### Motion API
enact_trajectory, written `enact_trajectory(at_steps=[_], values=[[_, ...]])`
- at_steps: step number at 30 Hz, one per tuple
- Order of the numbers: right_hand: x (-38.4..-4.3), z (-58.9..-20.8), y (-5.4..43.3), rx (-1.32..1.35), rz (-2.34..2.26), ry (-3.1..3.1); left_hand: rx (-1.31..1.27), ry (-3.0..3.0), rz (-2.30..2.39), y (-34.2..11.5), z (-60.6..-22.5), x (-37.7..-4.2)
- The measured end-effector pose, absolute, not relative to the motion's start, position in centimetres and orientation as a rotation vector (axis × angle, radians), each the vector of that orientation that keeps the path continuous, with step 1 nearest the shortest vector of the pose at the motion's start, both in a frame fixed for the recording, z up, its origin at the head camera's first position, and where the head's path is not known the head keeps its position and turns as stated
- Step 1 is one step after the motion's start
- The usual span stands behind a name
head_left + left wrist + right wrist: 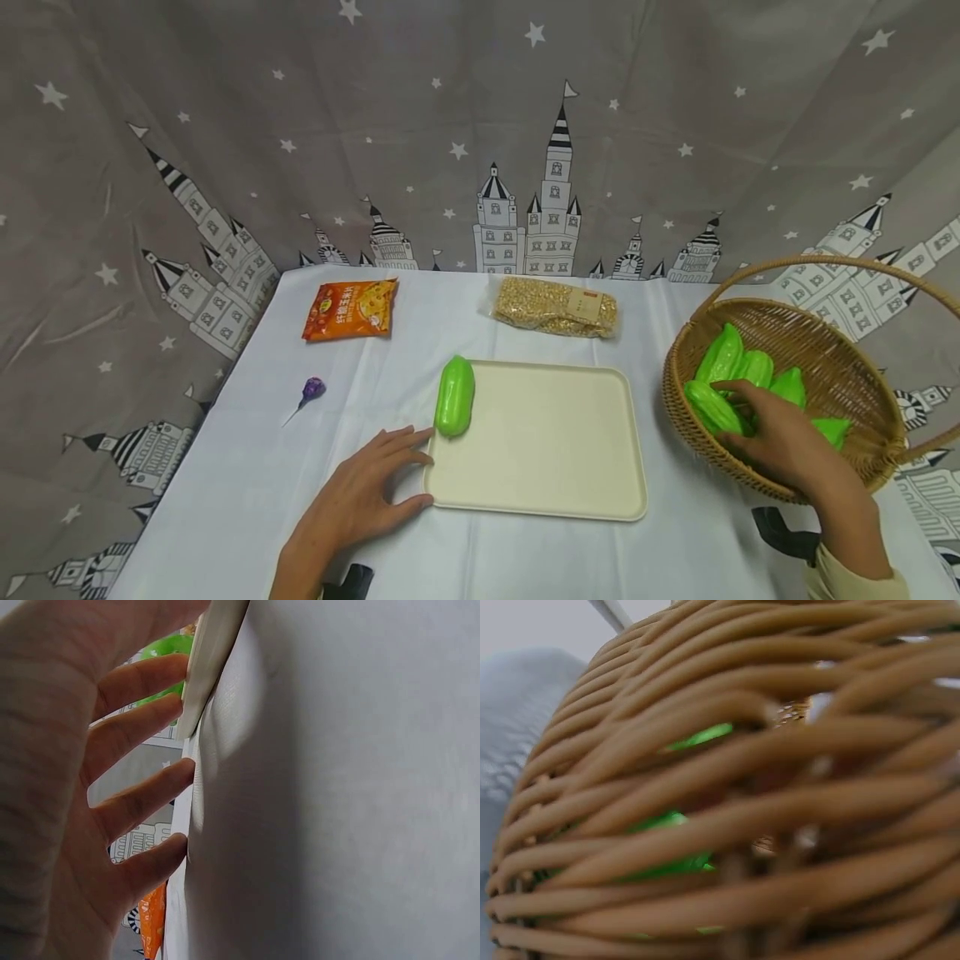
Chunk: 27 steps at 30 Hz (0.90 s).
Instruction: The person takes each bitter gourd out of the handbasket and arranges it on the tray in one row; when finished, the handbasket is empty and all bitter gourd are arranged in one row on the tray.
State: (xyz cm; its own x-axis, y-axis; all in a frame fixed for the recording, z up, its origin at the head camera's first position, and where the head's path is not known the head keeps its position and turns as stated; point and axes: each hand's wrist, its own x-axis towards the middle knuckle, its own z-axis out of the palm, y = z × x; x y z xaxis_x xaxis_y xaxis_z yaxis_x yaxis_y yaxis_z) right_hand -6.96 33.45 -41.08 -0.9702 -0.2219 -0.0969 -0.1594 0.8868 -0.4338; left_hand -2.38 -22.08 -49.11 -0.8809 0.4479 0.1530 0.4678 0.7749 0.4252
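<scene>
My right hand reaches into the wicker basket, its thumb and fingers around the near end of a ridged green bitter melon. Several more green bitter melons lie beside it. In the right wrist view the basket's weave hides this hand. My left hand spreads its fingers at the left edge of a cream tray, thumb and fingertips at the rim. A long, smoother green vegetable lies along the tray's left side. The left wrist view shows the spread fingers beside the tray's edge.
An orange snack bag lies at the back left, with a purple-wrapped lollipop in front of it. Behind the tray is a clear pack of yellow grains. The basket's tall handle arches over its opening.
</scene>
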Motion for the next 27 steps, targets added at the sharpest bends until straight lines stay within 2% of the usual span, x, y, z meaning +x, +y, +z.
enact_trajectory(at_steps=[18, 27], values=[[-5.1, -36.4, 30.6, -0.311, -0.762, 3.29, -0.778, -2.891, -0.724, -22.1, -49.2, -2.3], [-4.6, -35.2, 27.1, -0.372, -1.029, 3.273, -0.793, -2.876, -0.737, -22.2, -49.2, -2.5]])
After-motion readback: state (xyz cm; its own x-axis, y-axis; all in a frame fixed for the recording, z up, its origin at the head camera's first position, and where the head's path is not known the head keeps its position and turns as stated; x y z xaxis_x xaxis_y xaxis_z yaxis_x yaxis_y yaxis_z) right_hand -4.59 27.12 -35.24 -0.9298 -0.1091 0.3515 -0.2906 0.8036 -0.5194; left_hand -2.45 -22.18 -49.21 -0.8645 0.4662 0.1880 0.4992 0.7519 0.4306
